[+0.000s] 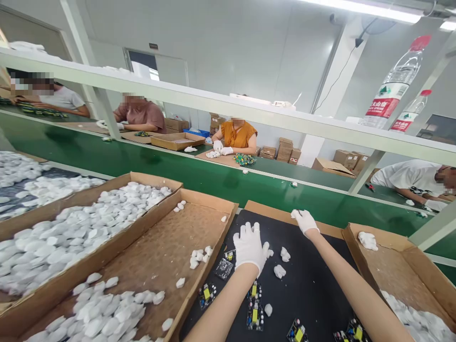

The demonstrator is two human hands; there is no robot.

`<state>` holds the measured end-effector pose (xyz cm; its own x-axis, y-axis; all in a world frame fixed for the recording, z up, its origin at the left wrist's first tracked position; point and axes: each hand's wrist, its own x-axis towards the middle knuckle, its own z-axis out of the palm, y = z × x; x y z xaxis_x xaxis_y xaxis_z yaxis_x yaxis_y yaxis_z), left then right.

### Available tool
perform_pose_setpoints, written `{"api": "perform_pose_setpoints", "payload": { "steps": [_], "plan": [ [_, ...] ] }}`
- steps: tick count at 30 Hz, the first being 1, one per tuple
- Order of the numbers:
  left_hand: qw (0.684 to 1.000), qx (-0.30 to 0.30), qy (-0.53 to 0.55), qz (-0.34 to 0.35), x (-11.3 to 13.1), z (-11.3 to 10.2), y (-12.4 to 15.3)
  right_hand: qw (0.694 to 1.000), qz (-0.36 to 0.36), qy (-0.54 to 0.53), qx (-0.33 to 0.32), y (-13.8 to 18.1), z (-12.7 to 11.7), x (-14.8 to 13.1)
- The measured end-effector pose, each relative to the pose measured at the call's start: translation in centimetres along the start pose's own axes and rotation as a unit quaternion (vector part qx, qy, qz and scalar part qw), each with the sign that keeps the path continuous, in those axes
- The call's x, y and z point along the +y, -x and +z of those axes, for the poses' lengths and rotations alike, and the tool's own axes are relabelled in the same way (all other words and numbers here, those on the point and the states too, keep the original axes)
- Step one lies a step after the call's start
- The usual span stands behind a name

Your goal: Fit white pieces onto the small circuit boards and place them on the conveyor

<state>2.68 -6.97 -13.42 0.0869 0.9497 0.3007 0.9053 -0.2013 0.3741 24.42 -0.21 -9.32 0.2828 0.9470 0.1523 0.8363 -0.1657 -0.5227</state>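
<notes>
Both my hands wear white gloves. My left hand lies flat, fingers spread, on the black mat, beside a small circuit board and white plastic caps. My right hand reaches to the mat's far edge, fingers curled around a white cap. More circuit boards with yellow parts lie near my forearms.
Cardboard trays of white caps sit at left, another tray at right. A green conveyor belt runs across beyond. Several people work on its far side. Water bottles stand on the overhead shelf.
</notes>
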Motion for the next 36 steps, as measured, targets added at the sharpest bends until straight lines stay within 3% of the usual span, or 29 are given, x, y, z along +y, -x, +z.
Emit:
{"api": "perform_pose_setpoints", "payload": {
  "steps": [5,10,15,20,24,29,32,36],
  "plan": [
    [0.998,-0.065,0.010,0.013,-0.1,-0.2,-0.5,0.997,0.050,0.065,0.017,-5.2,3.7,-1.4],
    [0.995,-0.095,-0.001,0.029,0.0,-0.4,-0.7,0.984,0.095,0.141,0.056,-6.5,5.2,-0.7],
    [0.994,-0.102,-0.019,0.026,-0.1,-0.4,-0.7,0.970,0.078,0.225,0.053,-4.5,4.2,0.9],
    [0.994,-0.112,0.001,0.014,-0.3,-0.3,-0.8,0.964,0.086,0.250,0.031,-1.7,0.9,2.5],
    [0.993,-0.104,0.043,-0.019,-0.8,-0.1,-1.0,0.981,0.043,0.189,-0.020,1.4,-1.0,2.8],
    [0.985,-0.080,0.149,-0.024,-0.9,-0.1,-1.0,0.984,-0.093,0.025,-0.147,7.5,0.6,2.0],
    [0.964,-0.091,0.251,0.022,-0.3,-0.3,-0.6,0.980,-0.135,-0.059,-0.134,10.8,1.7,1.6],
    [0.908,-0.118,0.386,0.109,0.9,-0.5,0.5,0.962,-0.152,-0.188,-0.126,13.2,1.8,1.0]
  ]
}}
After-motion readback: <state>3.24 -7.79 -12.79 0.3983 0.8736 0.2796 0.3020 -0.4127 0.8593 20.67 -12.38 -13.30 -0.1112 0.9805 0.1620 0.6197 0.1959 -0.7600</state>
